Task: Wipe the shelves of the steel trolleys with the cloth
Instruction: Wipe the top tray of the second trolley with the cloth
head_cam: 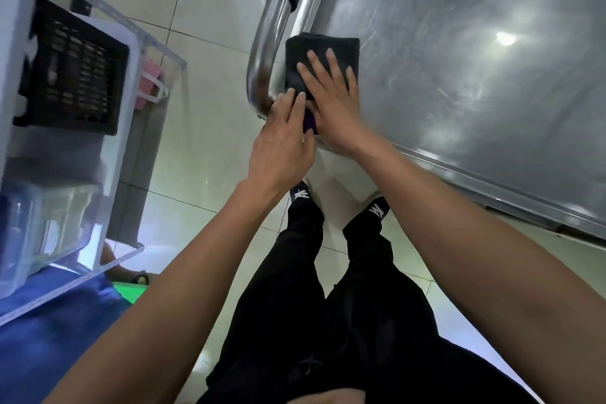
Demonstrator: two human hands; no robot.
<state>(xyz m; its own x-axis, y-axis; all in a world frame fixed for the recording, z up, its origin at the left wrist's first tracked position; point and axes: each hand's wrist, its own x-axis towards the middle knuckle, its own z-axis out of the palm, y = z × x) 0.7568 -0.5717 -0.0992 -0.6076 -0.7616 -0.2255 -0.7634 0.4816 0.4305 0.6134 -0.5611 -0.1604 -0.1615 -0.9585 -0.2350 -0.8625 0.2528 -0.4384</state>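
On the far left I see a white rack (108, 154) with a black crate (73, 65) on it and a clear tub (42, 223) lower down. Something pink (151, 80) sits just past the rack, over the pale floor tiles (203, 108). Next comes my left hand (282, 144). Its fingers are straight and close together, and the tips touch the near corner of the cloth (323, 56), right beside the bent steel handle (267, 52) of the trolley. It is not gripping anything. A bit of purple (310, 123) peeks out between my two hands. The cloth is dark and folded into a square, and it lies flat on the corner of the trolley's top shelf (475, 75). My right hand (331, 98) lies on top of the cloth with its fingers spread wide and flat, pressing it down. The shiny steel shelf fills the right side. Below, I see my black trousers (328, 305) and shoes.
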